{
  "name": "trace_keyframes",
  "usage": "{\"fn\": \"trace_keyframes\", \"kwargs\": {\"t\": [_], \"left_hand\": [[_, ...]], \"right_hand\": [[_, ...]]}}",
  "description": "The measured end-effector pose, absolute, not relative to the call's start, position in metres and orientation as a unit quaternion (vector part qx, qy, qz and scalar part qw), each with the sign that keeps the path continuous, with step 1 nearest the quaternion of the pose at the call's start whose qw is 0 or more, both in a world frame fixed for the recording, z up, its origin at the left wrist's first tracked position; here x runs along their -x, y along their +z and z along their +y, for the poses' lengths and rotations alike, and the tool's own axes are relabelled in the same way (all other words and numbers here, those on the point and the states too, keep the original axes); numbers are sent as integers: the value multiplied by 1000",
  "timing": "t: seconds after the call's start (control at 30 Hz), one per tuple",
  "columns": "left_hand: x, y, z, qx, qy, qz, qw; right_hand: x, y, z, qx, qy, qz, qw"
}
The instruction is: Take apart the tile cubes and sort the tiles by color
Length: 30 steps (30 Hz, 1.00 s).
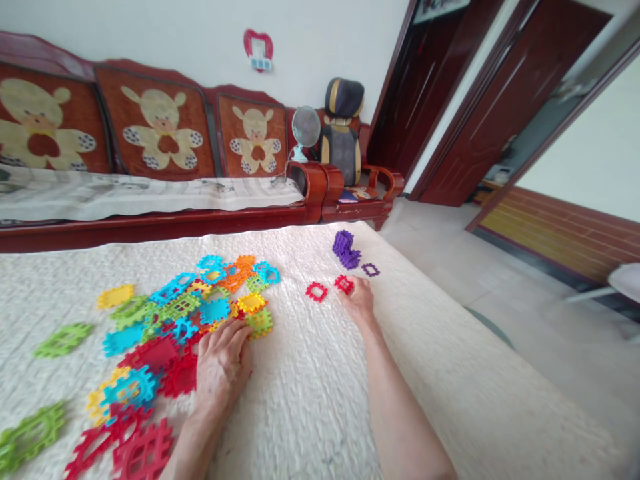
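My right hand (359,300) is closed on a small red window-pane building tile (344,284), gripped at its right edge just above the cloth. To its left lies a red frame tile (317,291) with an open middle. A stack of purple tiles (345,249) stands beyond my right hand, and a single purple frame tile (371,269) lies near it. My left hand (224,357) rests palm down at the right edge of a mixed pile of tiles, fingers loosely bent. Its fingertips are beside a yellow tile (251,303) and a green tile (259,322); the thumb is partly hidden.
Blue, red, green, yellow and orange tiles spread over the left of the table's cream textured cloth (300,400). Behind stands a wooden sofa (200,220) with bear cushions. A small fan (306,128) and a chair with a massage cushion (341,153) are at back.
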State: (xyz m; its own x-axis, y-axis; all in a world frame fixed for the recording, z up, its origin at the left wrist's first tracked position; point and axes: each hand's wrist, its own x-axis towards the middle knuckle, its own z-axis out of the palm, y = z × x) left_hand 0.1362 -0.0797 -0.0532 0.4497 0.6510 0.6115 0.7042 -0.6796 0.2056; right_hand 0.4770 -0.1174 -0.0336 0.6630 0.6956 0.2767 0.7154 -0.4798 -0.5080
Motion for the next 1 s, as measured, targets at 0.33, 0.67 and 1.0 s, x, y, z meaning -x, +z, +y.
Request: {"fn": "trace_keyframes", "kwargs": {"t": [0.33, 0.67, 1.0], "left_hand": [[-135, -52, -79, 852, -348, -385, 58], [-135, -53, -78, 851, -353, -384, 57], [-134, -55, -78, 851, -356, -381, 55]], "right_hand": [[-486, -41, -116, 880, -67, -350, 314], [-488, -39, -114, 890, -71, -340, 295], [-487, -37, -115, 899, -73, -331, 279]]}}
